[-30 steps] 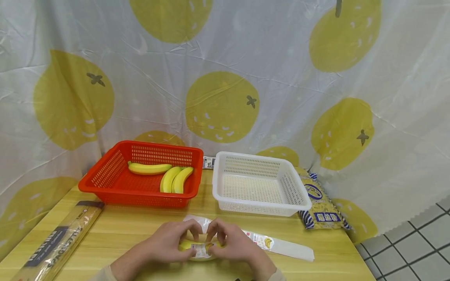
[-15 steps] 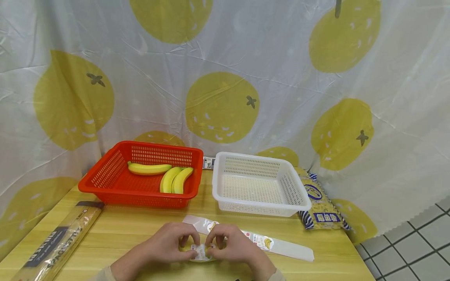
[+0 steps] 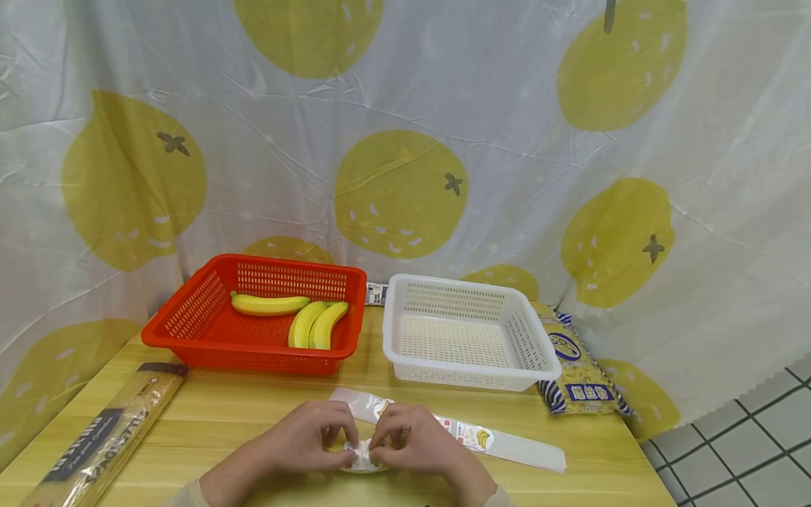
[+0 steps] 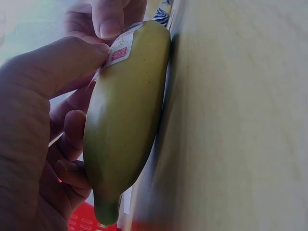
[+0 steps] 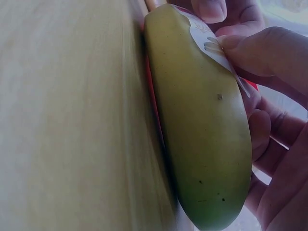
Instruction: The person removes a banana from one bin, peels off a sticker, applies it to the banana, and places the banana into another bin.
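Banana [image 3: 338, 446] lies on the wooden table [image 3: 241, 415] at the near edge, w/ both your hands on it. Left hand [image 3: 304, 440] curls round its left part, thumb and forefinger pinching the printed label strip [image 4: 118, 50]; right hand [image 3: 421, 443] does likewise from the other side, its fingertips [image 5: 226, 43] on the same strip.

Risks, as I judge them:
- Strip is thin and pinched from both ends — pull unevenly and it could tear or crease.
- Banana sits on its curved side, so a sideways tug could roll it toward the table edge near you.
- Hard thumb pressure might bruise the skin.
- Loose label sheet [image 3: 500, 440] just behind your right hand could get swept off by your wrist.

Red basket [image 3: 190, 331] w/ three bananas [image 3: 310, 324] and the white basket [image 3: 538, 352] sit well apart at the back — no clash there.
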`<state>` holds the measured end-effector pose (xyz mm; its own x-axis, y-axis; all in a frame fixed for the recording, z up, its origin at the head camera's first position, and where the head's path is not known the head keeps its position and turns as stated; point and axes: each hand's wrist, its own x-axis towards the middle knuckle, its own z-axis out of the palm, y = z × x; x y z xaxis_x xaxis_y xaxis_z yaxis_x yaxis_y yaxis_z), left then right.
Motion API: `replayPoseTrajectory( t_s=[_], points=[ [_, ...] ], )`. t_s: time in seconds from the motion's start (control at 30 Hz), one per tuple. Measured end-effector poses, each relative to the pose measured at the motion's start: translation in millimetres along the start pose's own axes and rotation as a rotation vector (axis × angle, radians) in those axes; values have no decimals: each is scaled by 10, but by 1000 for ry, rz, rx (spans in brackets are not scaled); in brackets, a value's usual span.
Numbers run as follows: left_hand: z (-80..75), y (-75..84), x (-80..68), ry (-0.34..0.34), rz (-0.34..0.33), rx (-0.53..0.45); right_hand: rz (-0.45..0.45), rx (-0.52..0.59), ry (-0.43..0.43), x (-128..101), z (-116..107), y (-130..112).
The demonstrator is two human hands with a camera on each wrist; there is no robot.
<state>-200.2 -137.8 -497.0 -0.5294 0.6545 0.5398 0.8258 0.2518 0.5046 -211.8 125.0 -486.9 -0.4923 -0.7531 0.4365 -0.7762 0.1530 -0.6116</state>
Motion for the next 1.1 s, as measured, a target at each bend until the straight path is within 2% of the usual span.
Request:
replayPoseTrajectory(
  t_s=[0.27, 0.37, 0.47, 0.6, 0.77, 0.93, 1.1],
  points=[
    [-7, 13, 2, -1, -14, -12, 38, -39, 6, 2, -7, -34],
    [-3, 17, 4, 4, -8, 6, 22, -80, 12, 7, -10, -37],
    [-1, 20, 3, 15, 13, 41, 41, -98, 6, 3, -13, -35],
    [2, 18, -11, 8, 3, 74, 81, -125, -8, -2, -22, -42],
    [7, 26, -8, 6, 9, 120, 45, -187, 0, 2, -33, -43],
    [16, 26, 0, 34, 25, 181, 25, -229, 8, -7, -28, -30],
    [21, 35, 0, 50, -3, 214, 21, -280, 6, -12, -27, -32]
  ],
)
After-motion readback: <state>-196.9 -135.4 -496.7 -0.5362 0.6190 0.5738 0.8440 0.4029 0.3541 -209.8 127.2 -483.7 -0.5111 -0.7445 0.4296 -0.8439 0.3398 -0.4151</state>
